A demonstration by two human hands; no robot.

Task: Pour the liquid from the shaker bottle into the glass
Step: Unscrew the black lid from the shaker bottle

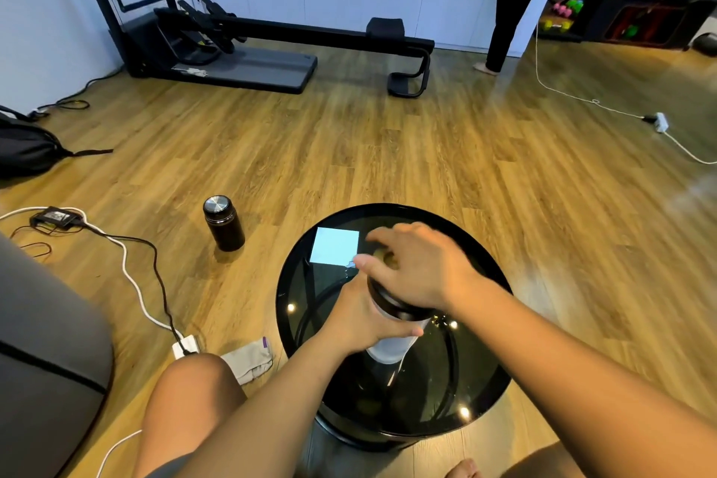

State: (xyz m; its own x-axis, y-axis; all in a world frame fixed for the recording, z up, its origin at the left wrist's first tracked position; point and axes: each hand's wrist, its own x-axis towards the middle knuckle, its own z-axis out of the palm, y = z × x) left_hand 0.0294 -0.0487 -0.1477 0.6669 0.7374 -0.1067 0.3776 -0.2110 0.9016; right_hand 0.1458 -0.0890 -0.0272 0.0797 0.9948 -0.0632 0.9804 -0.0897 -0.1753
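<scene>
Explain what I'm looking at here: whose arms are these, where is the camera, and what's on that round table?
There is no machine here. A person wears one camera on the head, looking forward and down, so the two arms coming in from the bottom are their own. In front of them is a round black glass table. The left hand grips the pale body of a shaker bottle standing on the table, and the right hand curls over its black lid. A light blue square shows on the tabletop beyond the hands; whether it is paper or a reflection I cannot tell. I cannot make out a drinking glass; the hands may hide it. A black flask stands on the wooden floor to the left.
</scene>
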